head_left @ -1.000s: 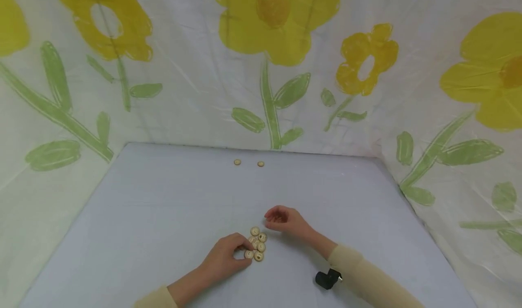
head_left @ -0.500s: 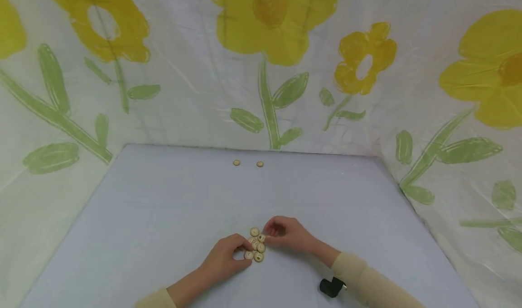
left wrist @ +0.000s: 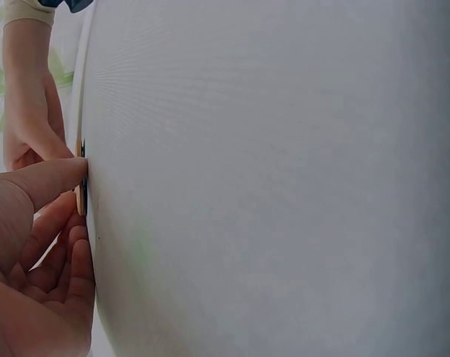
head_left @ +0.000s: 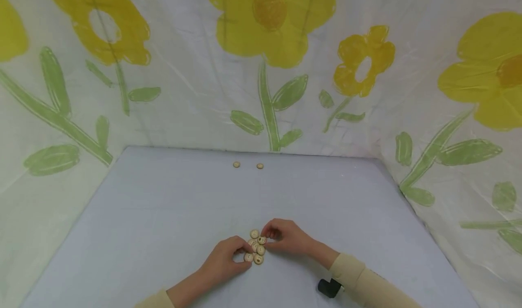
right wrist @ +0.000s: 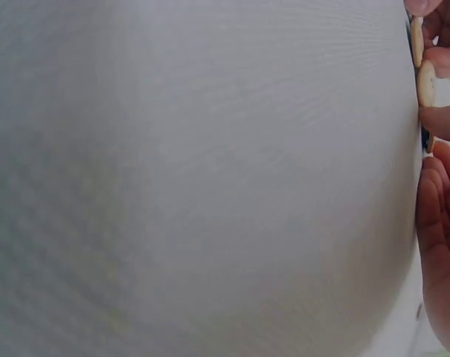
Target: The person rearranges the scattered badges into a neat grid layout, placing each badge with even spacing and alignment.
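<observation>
Several round wooden discs with dark markings lie in a tight cluster on the table; one bare disc [head_left: 261, 250] shows between the hands. My left hand [head_left: 226, 256] is at the cluster's left side, thumb and fingers around the lower-left disc [head_left: 248, 257]. From the right, my right hand [head_left: 287, 237] pinches the upper-right disc [head_left: 262, 240] between thumb and fingers. In the left wrist view a thin disc edge [left wrist: 81, 201] shows at the left fingertips. The right wrist view has a pale disc [right wrist: 427, 83] standing edge-on just above the right thumb.
Two more discs lie apart near the table's far edge, a left one [head_left: 236, 164] and a right one [head_left: 260, 166]. A black device [head_left: 329, 288] sits beside the right sleeve. White cloth [head_left: 183, 117] painted with yellow flowers hangs behind and along both sides of the table.
My right hand has come down and left from above the cluster to the upper-right disc and now pinches it. The left hand has stayed in place.
</observation>
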Tool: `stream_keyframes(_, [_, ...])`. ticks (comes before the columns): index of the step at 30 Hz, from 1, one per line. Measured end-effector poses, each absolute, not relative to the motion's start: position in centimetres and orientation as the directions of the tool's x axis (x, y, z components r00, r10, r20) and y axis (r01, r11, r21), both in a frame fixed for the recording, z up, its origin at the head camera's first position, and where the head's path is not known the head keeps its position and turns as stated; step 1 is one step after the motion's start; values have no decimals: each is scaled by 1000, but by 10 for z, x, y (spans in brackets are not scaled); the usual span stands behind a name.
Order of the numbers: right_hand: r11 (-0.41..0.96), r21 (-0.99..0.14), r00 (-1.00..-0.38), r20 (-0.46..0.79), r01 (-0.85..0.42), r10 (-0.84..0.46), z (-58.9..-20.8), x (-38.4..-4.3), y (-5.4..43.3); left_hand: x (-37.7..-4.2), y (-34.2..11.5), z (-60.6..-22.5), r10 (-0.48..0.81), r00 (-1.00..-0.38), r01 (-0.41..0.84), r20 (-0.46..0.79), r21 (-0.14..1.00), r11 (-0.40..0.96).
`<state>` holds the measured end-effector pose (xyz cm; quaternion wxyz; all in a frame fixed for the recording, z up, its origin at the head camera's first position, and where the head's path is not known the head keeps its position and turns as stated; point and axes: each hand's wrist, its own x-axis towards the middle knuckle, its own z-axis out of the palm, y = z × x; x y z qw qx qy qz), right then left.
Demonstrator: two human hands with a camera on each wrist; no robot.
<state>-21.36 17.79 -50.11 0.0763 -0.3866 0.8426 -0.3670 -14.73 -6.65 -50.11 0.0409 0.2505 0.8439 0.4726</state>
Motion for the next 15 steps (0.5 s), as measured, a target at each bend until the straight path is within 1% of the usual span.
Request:
stream_keyframes(9, [447,-665,-690,143,-598,-710,-500,-215,174,-148,-67,-502,463,-868,392,177,818,422])
stream_keyframes(15, [466,-637,-689,144,-614,-711,-499,-213,172,-147,-67,-502,471,-863,398,185,822,406])
